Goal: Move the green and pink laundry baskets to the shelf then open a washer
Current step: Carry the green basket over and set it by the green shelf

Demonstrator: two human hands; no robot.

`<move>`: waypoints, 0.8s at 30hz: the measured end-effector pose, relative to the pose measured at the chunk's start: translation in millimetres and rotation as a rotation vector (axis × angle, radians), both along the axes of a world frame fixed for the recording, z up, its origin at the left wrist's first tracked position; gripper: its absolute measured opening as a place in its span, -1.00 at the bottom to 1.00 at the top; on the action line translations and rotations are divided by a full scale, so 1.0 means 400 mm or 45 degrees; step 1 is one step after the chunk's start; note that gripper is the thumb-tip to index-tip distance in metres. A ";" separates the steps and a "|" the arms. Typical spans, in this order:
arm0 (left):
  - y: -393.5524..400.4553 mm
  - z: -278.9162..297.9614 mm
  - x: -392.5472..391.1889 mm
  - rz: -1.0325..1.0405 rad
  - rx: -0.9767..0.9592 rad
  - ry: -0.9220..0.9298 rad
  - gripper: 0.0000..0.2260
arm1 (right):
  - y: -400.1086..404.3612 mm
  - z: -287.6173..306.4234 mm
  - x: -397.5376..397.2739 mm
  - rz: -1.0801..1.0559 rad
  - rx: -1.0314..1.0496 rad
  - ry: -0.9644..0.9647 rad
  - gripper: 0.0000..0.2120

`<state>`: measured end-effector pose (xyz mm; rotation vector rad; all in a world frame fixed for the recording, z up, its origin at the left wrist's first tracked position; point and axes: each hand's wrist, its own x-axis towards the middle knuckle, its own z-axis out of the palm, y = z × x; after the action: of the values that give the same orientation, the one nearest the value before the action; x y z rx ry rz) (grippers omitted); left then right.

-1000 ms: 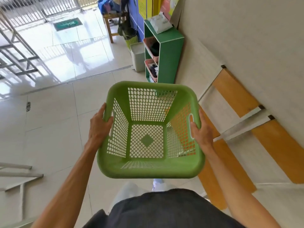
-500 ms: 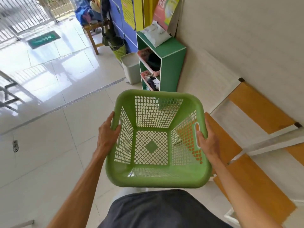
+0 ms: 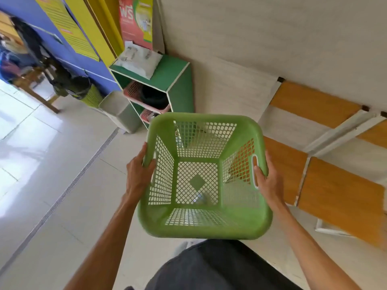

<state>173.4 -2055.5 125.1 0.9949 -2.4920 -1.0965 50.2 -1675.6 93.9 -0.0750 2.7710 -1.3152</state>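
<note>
An empty green laundry basket (image 3: 204,223) with lattice walls is held in front of my waist above the tiled floor. My left hand (image 3: 138,174) grips its left rim and my right hand (image 3: 266,181) grips its right rim by the handle slot. Just beyond the basket stands a green shelf unit (image 3: 178,80) against the wall. Pink baskets (image 3: 134,88) sit in its compartments, one holding something dark. A white packet (image 3: 138,59) lies on the shelf top. No washer is in view.
A grey bin (image 3: 119,109) stands left of the shelf, with a yellow-green bin (image 3: 90,95) and a wooden stool (image 3: 35,86) beyond it. An orange-and-white bench (image 3: 314,155) runs along the wall on the right. Open tiled floor lies to the left.
The shelf has come closer and now sits just past the basket's far rim. The view has swung right. Both hands keep the same grip on the basket.
</note>
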 end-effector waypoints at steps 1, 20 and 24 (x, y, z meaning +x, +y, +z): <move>-0.020 -0.005 -0.040 -0.029 0.001 -0.014 -0.41 | -0.014 -0.012 -0.010 -0.038 -0.004 0.026 -0.40; -0.270 -0.175 -0.562 -0.638 -0.005 -0.170 -0.24 | -0.265 -0.128 -0.215 -0.379 0.194 -0.151 -0.16; -0.274 -0.276 -0.614 -0.774 -0.025 -0.183 -0.25 | -0.261 -0.230 -0.250 -0.431 0.287 -0.203 -0.08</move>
<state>-72.0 -2165.1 14.8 0.3067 -3.0142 -1.1752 -49.7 -1779.8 2.0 0.5084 2.8536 -0.9983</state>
